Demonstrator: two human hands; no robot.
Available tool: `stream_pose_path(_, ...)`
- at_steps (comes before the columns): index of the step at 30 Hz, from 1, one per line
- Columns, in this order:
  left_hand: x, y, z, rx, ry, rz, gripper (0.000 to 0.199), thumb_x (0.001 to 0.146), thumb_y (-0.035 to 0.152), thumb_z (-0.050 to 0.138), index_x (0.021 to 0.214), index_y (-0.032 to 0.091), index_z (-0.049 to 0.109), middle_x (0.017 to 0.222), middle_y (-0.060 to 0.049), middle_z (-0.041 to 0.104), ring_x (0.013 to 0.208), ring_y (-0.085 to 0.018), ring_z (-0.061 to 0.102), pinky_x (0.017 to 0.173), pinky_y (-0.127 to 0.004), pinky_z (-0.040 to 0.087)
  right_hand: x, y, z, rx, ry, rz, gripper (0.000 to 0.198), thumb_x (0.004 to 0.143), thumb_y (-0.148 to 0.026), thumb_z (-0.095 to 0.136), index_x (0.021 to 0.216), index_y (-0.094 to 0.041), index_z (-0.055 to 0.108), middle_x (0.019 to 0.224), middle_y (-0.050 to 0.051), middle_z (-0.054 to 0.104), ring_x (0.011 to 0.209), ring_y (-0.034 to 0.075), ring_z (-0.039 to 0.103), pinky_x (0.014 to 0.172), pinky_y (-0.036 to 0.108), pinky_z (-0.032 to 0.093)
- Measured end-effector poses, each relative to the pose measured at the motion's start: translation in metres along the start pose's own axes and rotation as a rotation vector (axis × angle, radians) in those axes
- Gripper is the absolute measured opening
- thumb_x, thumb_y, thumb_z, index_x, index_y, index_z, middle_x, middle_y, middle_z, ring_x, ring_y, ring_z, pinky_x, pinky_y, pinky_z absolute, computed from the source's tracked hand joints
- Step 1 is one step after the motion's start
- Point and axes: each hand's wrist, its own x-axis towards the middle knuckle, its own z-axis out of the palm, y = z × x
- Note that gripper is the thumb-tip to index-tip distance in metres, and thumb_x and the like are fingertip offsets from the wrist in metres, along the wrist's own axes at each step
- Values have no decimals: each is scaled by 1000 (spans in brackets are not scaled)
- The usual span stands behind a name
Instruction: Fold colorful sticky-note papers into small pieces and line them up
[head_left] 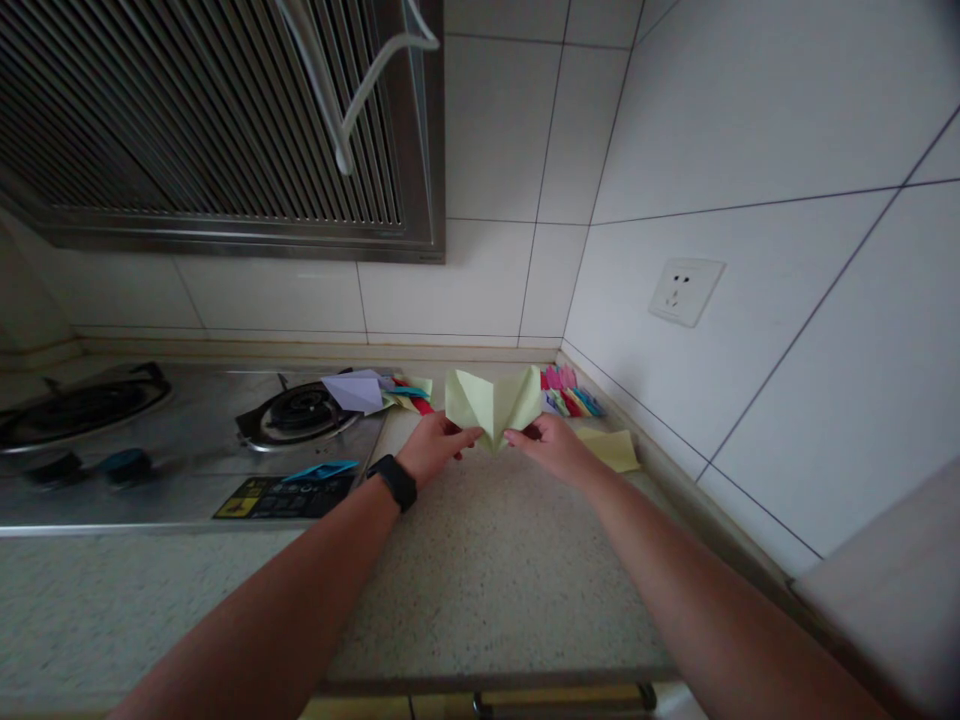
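Note:
A pale yellow-green sheet of folded paper point(472, 395) is held up between my two hands over the counter, its two wings spread apart from a crease in the middle. My left hand point(435, 442), with a black watch on the wrist, pinches its lower left edge. On the lower right edge, my right hand point(551, 443) pinches it between thumb and fingers. Left of the paper, a pale lilac folded paper point(358, 391) lies by the burner among several coloured folded papers point(411, 391). Another yellow sheet point(611, 449) lies beyond my right forearm.
A gas stove point(195, 420) fills the left, with a blue folded paper point(321, 471) on its front. More colourful folded papers point(574, 400) lie in the back corner. Overhead hangs a range hood point(225, 230). The tiled wall at right carries a socket point(685, 291).

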Motion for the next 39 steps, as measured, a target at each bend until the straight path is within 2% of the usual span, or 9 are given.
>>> stream_pose_path(5,-1,5,0,-3,36,56,35,77,41,65,95,11,63,78,-5,63,63,-13,55,49,-20,44,-2,-5,-3,47,17,-44,34,79,-44,62,92,-13,66,78,6,68,64,16,58,59,26,45)
stream_pose_path(11,-2,10,0,14,69,54,34,76,40,65,96,13,64,84,-6,65,66,-13,55,49,-20,43,-2,-8,-5,38,56,-41,34,79,-44,63,96,-14,66,81,8,69,70,18,61,65,29,48)
stream_pose_path(19,-3,9,-1,10,119,64,34,76,40,66,95,12,64,82,-6,64,63,-12,53,48,-20,42,-2,-8,-5,42,65,-66,31,80,-44,62,91,-15,67,73,6,66,76,21,63,70,31,50)
stream_pose_path(25,-2,10,-1,82,101,78,33,77,40,64,96,13,65,83,-5,66,63,-13,55,49,-20,42,-1,-6,-3,37,65,-58,31,78,-43,63,92,-15,67,71,5,66,73,20,62,67,30,49)
stream_pose_path(30,-3,12,0,129,70,112,30,79,37,62,99,15,67,90,-6,68,73,-17,60,54,-22,45,-1,-8,-2,-15,54,-97,25,77,-37,64,92,-17,68,74,3,66,63,16,57,59,26,44)
stream_pose_path(35,-6,15,2,168,69,155,22,78,30,62,94,16,69,90,-6,69,80,-20,62,58,-22,45,-2,-14,-1,-47,20,-117,19,78,-35,63,84,-18,68,72,2,65,63,15,55,57,25,40)
stream_pose_path(39,-7,17,3,202,57,155,23,79,30,61,95,16,70,90,-6,69,77,-19,62,57,-22,44,-3,-18,-1,-39,-1,-96,20,78,-37,63,81,-18,66,68,0,61,61,14,52,56,24,37)
